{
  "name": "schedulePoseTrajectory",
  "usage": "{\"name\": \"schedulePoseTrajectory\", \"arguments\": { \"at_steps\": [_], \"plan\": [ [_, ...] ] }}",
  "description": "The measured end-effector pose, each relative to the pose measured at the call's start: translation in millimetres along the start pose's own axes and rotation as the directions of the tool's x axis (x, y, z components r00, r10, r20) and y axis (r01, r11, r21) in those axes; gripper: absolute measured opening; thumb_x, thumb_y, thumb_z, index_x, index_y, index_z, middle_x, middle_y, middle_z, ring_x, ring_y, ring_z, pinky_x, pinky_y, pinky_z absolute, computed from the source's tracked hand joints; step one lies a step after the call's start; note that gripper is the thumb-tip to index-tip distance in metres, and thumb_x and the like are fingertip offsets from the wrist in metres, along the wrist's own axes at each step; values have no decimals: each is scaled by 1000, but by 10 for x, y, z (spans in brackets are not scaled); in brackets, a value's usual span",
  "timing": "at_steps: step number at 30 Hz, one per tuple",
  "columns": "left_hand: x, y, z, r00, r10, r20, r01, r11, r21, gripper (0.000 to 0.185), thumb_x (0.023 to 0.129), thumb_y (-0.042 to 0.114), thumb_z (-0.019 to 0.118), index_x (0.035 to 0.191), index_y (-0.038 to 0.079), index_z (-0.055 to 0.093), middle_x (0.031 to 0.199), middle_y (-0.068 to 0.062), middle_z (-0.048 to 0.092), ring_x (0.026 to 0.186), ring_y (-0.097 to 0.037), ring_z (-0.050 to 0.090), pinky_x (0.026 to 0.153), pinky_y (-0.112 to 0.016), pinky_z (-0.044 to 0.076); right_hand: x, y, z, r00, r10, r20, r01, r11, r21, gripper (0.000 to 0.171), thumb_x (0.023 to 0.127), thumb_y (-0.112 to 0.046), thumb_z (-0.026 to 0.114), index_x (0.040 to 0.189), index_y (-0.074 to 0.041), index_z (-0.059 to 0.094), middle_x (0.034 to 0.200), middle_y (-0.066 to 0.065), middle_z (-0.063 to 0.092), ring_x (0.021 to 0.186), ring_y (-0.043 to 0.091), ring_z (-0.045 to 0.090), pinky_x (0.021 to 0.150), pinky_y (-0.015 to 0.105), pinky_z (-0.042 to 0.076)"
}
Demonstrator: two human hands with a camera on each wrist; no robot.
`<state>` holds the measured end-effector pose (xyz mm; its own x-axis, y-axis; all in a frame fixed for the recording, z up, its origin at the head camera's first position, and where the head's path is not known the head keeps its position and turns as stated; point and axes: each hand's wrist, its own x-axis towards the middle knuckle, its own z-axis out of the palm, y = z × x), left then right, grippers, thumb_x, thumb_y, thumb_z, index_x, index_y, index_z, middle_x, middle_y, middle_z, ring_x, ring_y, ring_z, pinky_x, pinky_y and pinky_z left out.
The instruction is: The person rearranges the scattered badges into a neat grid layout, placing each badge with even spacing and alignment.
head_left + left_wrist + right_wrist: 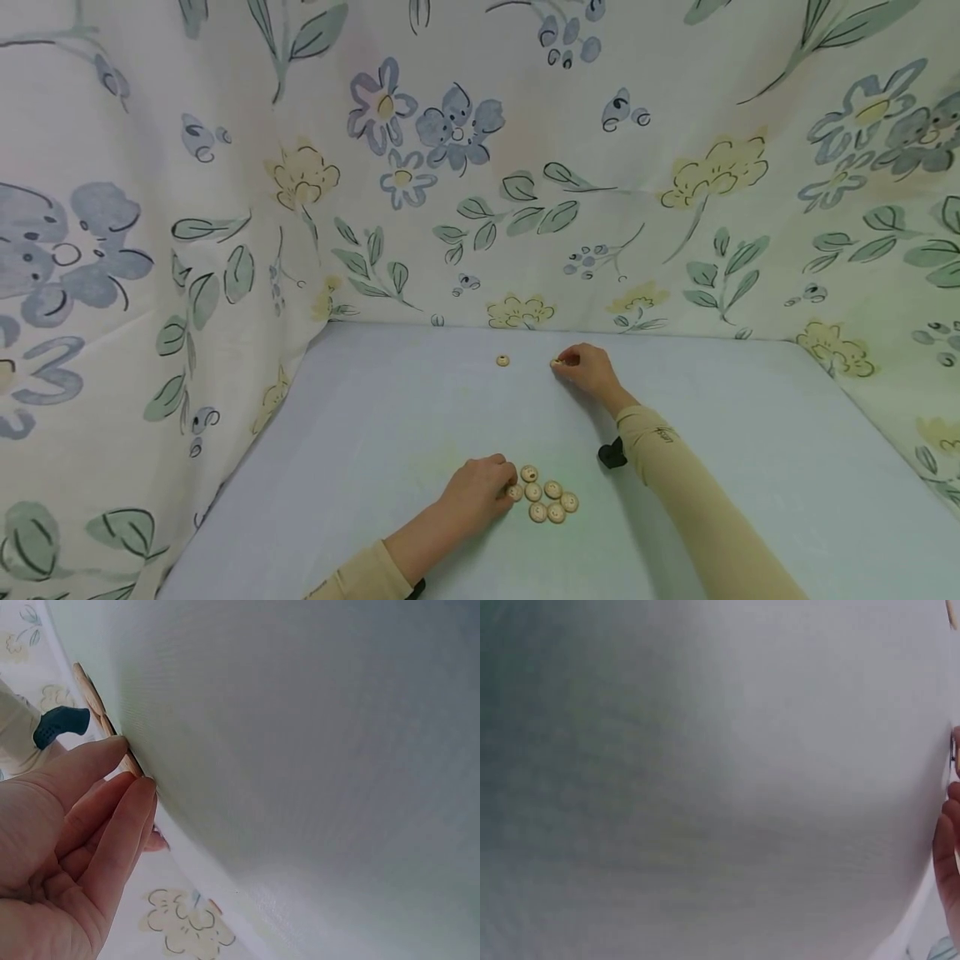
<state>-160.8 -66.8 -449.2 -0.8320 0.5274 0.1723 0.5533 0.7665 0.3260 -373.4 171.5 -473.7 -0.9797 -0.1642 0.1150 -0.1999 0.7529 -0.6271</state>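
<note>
The bench (750, 467) is covered by a plain, pale blue-grey cloth, smooth and free of folds across the visible area. It is enclosed at the back and on both sides by a hanging fabric backdrop (525, 125), cream in ground colour and printed with blue-grey flowers, pale yellow blooms and green leaves on dark outlined stems. The backdrop is met by the bench cloth along a straight rear seam, and a corner is formed at the left rear. Even, diffuse lighting is noted throughout; only faint shadows are cast. In the wrist views, the same pale cloth (315, 750) is seen at close range, its fine weave faintly visible.
</note>
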Motion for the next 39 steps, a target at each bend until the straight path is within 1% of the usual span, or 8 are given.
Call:
{"name": "schedulePoseTrajectory", "arguments": {
  "at_steps": [7, 15, 24, 30, 36, 39],
  "plan": [
    [-6, -5, -1, 1000, 11, -18, -11, 1000, -2, 14, 78, 10, 80, 83, 11, 67, 75, 7, 54, 62, -4, 47, 57, -20, 41, 12, 29, 29, 1000, 5, 4, -5, 1000, -2, 26, 88, -22, 73, 103, 0, 69, 103, 14, 64, 97, 28, 57, 87, 43, 46],
    [-8, 6, 4, 1000, 3, -1, -3, 1000, -18, 13, 80, 10, 79, 85, 11, 67, 76, 7, 55, 63, -5, 49, 58, -20, 42, -29, 24, 13, 1000, 4, 9, -4, 1000, -4, 25, 89, -20, 72, 104, 0, 68, 103, 14, 64, 97, 28, 57, 87, 42, 46],
    [-9, -24, 28, 1000, 8, -18, -8, 1000, -14, 14, 79, 11, 80, 84, 11, 67, 77, 7, 56, 64, -6, 52, 59, -21, 43, -79, -14, -25, 998, -57, 16, 57, 998, -4, 30, 88, -16, 73, 109, 3, 66, 104, 16, 63, 98, 30, 58, 87, 43, 47],
    [-17, -14, 33, 1000, 16, -23, -16, 1000, -14, 15, 78, 10, 80, 84, 11, 66, 76, 6, 55, 64, -7, 52, 58, -21, 43, -174, -7, -64, 999, -34, 35, 33, 999, 35, 34, 89, -17, 72, 116, 2, 64, 110, 17, 62, 103, 31, 57, 89, 44, 47],
    [-7, -14, 39, 1000, 9, -24, -9, 1000, -1, 16, 78, 11, 81, 85, 11, 67, 77, 6, 56, 65, -8, 53, 59, -22, 44, -305, -3, -133, 999, -31, 7, 31, 996, 85, 34, 89, -19, 72, 117, 0, 65, 113, 17, 63, 105, 31, 58, 89, 44, 48],
    [-2, -12, 35, 1000, 10, -29, -10, 1000, -4, 16, 77, 10, 81, 84, 10, 67, 76, 6, 55, 64, -8, 52, 58, -22, 44, -391, 6, -169, 1000, -30, 6, 29, 992, 124, 35, 89, -21, 72, 117, -1, 65, 113, 16, 63, 105, 31, 58, 87, 44, 49]
  ]
}}
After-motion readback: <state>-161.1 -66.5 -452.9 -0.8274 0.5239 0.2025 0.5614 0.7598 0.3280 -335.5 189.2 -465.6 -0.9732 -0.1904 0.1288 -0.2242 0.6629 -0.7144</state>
